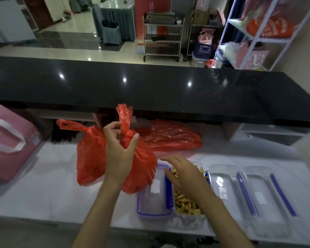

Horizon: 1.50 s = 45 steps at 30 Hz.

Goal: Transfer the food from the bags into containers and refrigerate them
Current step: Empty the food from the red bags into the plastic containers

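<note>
My left hand (119,149) grips the knotted neck of a full red plastic bag (93,158) on the white counter, its handles sticking up. My right hand (184,174) hovers with relaxed, spread fingers over a clear container (188,208) filled with yellow-brown food strips, holding nothing. A lid with a blue rim (154,199) lies just left of that container, partly under the bag. A second red bag (172,136), flattened and crumpled, lies behind near the counter's back.
Two more clear containers or lids with blue strips (224,187) (265,199) sit to the right. A pink paper bag (9,140) stands at the far left. A raised black countertop ledge (150,90) runs across behind the work surface (52,190).
</note>
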Motion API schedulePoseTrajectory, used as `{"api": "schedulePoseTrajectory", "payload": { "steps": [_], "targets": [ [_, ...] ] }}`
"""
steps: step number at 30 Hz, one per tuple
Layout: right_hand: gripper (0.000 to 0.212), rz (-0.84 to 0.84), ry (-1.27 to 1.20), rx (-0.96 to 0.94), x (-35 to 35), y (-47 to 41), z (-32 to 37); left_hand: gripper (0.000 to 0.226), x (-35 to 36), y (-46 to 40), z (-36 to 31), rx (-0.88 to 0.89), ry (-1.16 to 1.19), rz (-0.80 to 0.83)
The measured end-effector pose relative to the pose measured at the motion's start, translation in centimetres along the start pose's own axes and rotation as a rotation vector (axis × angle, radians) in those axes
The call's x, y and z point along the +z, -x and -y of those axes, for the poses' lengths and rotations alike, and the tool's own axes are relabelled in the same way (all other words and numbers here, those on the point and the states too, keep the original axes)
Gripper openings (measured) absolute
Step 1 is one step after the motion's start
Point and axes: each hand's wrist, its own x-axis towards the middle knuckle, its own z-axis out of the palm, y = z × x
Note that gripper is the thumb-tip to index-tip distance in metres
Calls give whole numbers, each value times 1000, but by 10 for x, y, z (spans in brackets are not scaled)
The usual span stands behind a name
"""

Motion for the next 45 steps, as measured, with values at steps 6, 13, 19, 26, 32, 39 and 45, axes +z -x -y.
{"api": "schedulePoseTrajectory", "payload": {
  "steps": [6,13,19,26,32,39,45],
  "targets": [
    [71,18,-139,17,1,-9,7,44,28,20,16,-82,88,175],
    [56,-179,-419,-47,0,-26,12,21,27,12,28,-150,146,358],
    [58,-61,-332,-143,-12,-51,-5,38,23,-2,35,-6,-41,462],
    [25,-129,-220,-108,-21,-79,-25,27,27,-26,35,120,-121,605],
    [15,-169,-432,102,-27,-89,-52,17,14,-52,44,129,-137,585],
    [10,-141,-637,226,-17,-86,-48,23,12,-54,47,70,-208,700],
    [15,-255,-673,334,-18,-88,-54,9,24,-55,50,241,-165,558]
  ]
}}
